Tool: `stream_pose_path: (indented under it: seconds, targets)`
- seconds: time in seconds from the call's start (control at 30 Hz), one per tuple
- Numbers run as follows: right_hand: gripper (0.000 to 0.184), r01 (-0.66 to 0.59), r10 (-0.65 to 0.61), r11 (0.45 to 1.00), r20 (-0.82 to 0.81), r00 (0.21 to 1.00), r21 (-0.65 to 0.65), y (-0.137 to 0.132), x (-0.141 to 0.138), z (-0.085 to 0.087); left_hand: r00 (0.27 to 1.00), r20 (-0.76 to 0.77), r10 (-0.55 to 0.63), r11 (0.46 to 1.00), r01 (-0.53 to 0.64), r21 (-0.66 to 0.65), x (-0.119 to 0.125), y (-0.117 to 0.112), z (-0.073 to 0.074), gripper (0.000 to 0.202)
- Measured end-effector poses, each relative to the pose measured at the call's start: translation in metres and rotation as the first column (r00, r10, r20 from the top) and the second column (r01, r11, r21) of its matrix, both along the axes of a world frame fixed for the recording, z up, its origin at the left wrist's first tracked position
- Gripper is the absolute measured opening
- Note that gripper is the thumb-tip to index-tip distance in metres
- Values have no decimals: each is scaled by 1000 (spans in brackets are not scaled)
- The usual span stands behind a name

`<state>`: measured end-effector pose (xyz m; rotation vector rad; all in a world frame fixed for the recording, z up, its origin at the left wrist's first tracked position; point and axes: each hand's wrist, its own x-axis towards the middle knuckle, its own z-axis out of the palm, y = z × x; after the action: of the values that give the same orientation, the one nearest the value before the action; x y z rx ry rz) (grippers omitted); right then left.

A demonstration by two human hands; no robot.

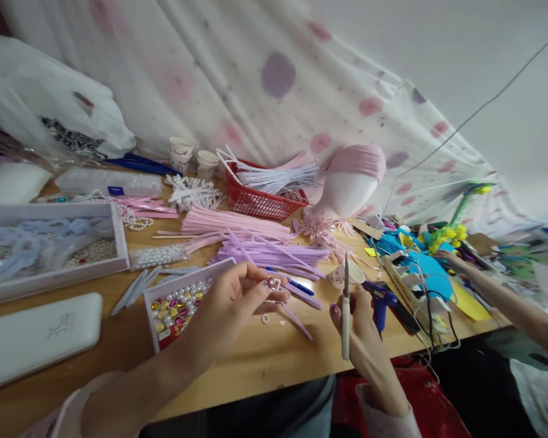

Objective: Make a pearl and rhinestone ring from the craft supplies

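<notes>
My left hand (237,298) is closed, pinching a small ring of pearl beads (276,284) between thumb and fingers. In my right hand (363,319) is a pointed blade with a straight pale handle (346,325), held upright; I cannot tell whether it is a knife or scissors. Below my left fingertips, a small bead ring (265,318) lies on the wooden table (251,359). Beside it runs a loose lilac strip (298,322). Under my left wrist is a box (150,310) of pearl, gold and pink beads. A blue glue gun (380,302) stands right of my right hand.
Pink strips (232,222) and lilac strips (274,252) lie behind my hands, before a red basket (267,204). A white head form (349,190) wears a pink band. Power bank (41,337) at left. Another person's arm (506,289) reaches in at right, near cables (432,304).
</notes>
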<state>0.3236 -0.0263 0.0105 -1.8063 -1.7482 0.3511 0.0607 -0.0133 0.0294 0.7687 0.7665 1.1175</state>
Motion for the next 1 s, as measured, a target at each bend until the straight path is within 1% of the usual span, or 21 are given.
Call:
stream_pose_path:
  seconds: [0.1, 0.17, 0.27, 0.37, 0.5, 0.57, 0.63, 0.7, 0.73, 0.77, 0.8, 0.83, 0.87, 0.9, 0.93, 0.97, 1.0]
  targets:
    - [30, 106, -102, 992, 62, 993, -66, -6, 21, -14, 996, 87, 31, 999, -31, 5, -2, -2, 0, 19]
    - [30, 182, -175, 979, 83, 981, -90, -11, 29, -28, 994, 96, 59, 998, -58, -5, -5, -4, -2, 24]
    - [33, 261, -256, 961, 71, 964, -91, -16, 38, -45, 996, 45, 75, 997, -74, -20, -9, -8, -5, 28]
    - [37, 291, -288, 953, 48, 957, -81, -17, 44, -53, 997, -12, 71, 997, -71, -15, -15, -12, -7, 30]
    - [38, 292, -291, 955, 23, 956, -47, -10, 48, -53, 988, -119, 98, 995, -95, 32, -22, -13, -11, 31]
    - [37, 306, -306, 952, -7, 952, -10, -7, 47, -49, 978, -164, 125, 990, -113, 82, -26, -13, -13, 31]
    - [34, 314, -311, 949, -60, 948, 39, -8, 40, -44, 968, -208, 140, 982, -109, 152, -29, -14, -15, 28]
    - [34, 303, -288, 949, -144, 947, 90, -12, 23, -36, 948, -271, 166, 963, -96, 252, -31, -18, -17, 22]
    - [36, 282, -257, 953, -200, 945, 107, -16, 10, -31, 931, -312, 187, 944, -82, 320, -31, -19, -18, 18]
    - [38, 250, -213, 961, -258, 942, 118, -20, -6, -26, 909, -355, 218, 916, -64, 397, -31, -21, -19, 15]
    - [38, 191, -133, 972, -356, 925, 133, -25, -24, -21, 881, -396, 261, 875, -42, 483, -30, -23, -20, 15]
    - [39, 61, 57, 983, -609, 791, 171, -29, -44, -16, 845, -441, 304, 829, -6, 559, -30, -24, -20, 16]
    - [43, -68, 224, 971, -787, 574, 227, -33, -64, -11, 807, -468, 360, 776, 19, 630, -28, -25, -21, 19]
    - [49, -170, 279, 958, -884, 374, 231, -35, -82, -6, 771, -486, 412, 726, 44, 686, -27, -25, -21, 23]
    - [53, -234, 293, 942, -928, 231, 239, -37, -99, -1, 742, -494, 454, 681, 69, 729, -26, -24, -21, 25]
    - [54, -269, 287, 932, -949, 132, 245, -37, -112, 2, 724, -486, 489, 636, 84, 767, -26, -24, -21, 27]
    - [53, -275, 276, 929, -959, 64, 249, -37, -123, 5, 718, -474, 511, 599, 98, 794, -26, -22, -20, 26]
